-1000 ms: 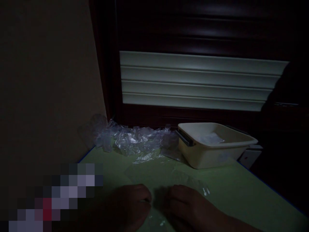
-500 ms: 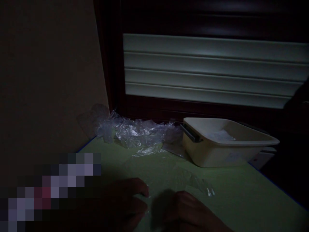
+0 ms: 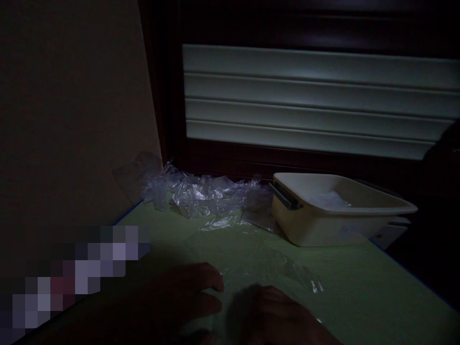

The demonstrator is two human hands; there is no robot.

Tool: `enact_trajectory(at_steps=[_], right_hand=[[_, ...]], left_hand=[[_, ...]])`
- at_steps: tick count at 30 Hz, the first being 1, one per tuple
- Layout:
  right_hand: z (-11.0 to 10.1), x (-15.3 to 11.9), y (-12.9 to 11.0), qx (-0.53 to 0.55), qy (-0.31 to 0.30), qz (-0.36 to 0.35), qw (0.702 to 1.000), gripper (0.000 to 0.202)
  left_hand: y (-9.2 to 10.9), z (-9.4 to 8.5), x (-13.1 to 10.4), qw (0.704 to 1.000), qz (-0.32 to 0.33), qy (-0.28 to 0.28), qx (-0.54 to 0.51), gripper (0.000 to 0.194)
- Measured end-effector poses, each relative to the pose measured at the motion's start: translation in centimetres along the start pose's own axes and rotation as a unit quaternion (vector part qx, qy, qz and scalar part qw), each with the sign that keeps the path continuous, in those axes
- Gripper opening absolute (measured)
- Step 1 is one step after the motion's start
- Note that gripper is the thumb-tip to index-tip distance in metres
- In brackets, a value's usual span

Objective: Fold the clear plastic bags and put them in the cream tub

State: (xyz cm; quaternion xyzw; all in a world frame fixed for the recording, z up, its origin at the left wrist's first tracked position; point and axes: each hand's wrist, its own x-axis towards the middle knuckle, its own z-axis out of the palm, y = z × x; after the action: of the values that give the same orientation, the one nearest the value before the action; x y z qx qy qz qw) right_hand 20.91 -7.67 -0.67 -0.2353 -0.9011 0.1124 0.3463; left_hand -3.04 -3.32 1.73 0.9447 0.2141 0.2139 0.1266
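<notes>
The scene is very dark. My left hand (image 3: 194, 292) is low over the table, its finger and thumb apart, with the fingertips at the near part of a thin clear plastic bag (image 3: 300, 273). Close by on the right, my right hand (image 3: 278, 311) lies bent over the same plastic. Its fingertips are lost in shadow, so I cannot tell if they grip it. The bag is spread flat on the green tabletop (image 3: 359, 278); its outline is faint, with glints along the right side.
Crumpled clear plastic bags (image 3: 204, 194) are heaped at the back against the wall. A cream plastic bin (image 3: 323, 227) with dark handles stands at the back right, with some plastic inside. A white object (image 3: 391, 232) shows behind it. A blurred-out patch (image 3: 82, 268) covers the left edge.
My left hand has shifted very slightly, and its finger and thumb remain apart. The right hand has moved a little too, and a glint now shows beside it. The bin stays put.
</notes>
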Motion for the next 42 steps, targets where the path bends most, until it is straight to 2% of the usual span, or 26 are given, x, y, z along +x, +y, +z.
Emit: enact_trajectory(at_steps=[3, 5, 7, 8, 10, 14, 17, 19, 24, 27, 29, 31, 33, 36, 40, 42], right_hand=[[0.0, 0.6, -0.3, 0.050, 0.067, 0.024, 0.996, 0.045], [-0.4, 0.8, -0.7, 0.065, 0.090, 0.041, 0.993, 0.047], [-1.0, 0.8, -1.2, 0.072, 0.035, 0.092, 0.992, 0.042], [-1.4, 0.8, -1.4, 0.077, 0.009, 0.125, 0.989, 0.037], [-2.1, 0.7, -1.8, 0.092, 0.006, 0.174, 0.980, 0.028], [-2.7, 0.6, -2.0, 0.147, 0.092, 0.182, 0.968, 0.025], [-2.6, 0.5, -1.9, 0.194, 0.112, 0.191, 0.956, 0.027], [-2.4, 0.4, -1.9, 0.190, 0.103, 0.214, 0.953, 0.026], [-2.0, 0.1, -2.1, 0.099, 0.118, 0.247, 0.957, 0.016], [-2.2, 0.1, -2.1, 0.037, 0.158, 0.230, 0.960, 0.022], [-2.4, 0.1, -2.1, -0.016, 0.174, 0.191, 0.966, 0.025], [-2.7, 0.0, -2.0, -0.066, 0.140, 0.126, 0.980, 0.026], [-3.0, 0.2, -1.9, -0.098, 0.078, 0.060, 0.990, 0.024], [-3.1, 0.6, -1.8, -0.128, 0.013, 0.015, 0.992, 0.023], [-2.3, 0.7, -1.6, -0.227, -0.005, -0.019, 0.974, 0.026], [-1.6, 0.3, -1.3, -0.250, 0.008, -0.009, 0.968, 0.031]], left_hand=[[0.9, -0.9, 0.8, 1.000, 0.010, -0.026, -0.008, 0.022], [1.4, -1.1, 1.5, 0.999, 0.016, -0.037, -0.005, 0.014], [1.5, -1.0, 2.0, 0.999, 0.025, -0.041, -0.003, 0.005], [1.5, -0.9, 2.1, 0.999, 0.025, -0.042, -0.005, 0.006], [1.4, -0.7, 2.2, 0.999, 0.018, -0.040, -0.024, 0.010], [0.8, -0.1, 2.0, 0.995, 0.018, -0.007, -0.097, 0.011], [0.4, 0.4, 1.8, 0.990, 0.024, 0.022, -0.138, 0.010], [0.3, 0.7, 1.8, 0.989, 0.017, 0.023, -0.142, 0.008], [0.7, 0.7, 2.0, 0.992, -0.020, 0.011, -0.120, 0.011], [1.0, 0.3, 2.3, 0.995, -0.025, 0.007, -0.101, 0.014], [1.1, 0.1, 2.4, 0.997, -0.021, 0.002, -0.080, 0.014], [1.1, 0.1, 2.5, 0.999, -0.015, 0.005, -0.050, 0.015], [1.1, 0.2, 2.4, 1.000, -0.014, 0.011, -0.019, 0.016], [1.1, 0.6, 2.2, 0.999, -0.019, 0.024, 0.025, 0.016], [0.7, 0.7, 2.8, 0.996, -0.008, 0.056, 0.064, 0.019], [0.6, 0.6, 3.1, 0.992, -0.003, 0.084, 0.096, 0.021]])
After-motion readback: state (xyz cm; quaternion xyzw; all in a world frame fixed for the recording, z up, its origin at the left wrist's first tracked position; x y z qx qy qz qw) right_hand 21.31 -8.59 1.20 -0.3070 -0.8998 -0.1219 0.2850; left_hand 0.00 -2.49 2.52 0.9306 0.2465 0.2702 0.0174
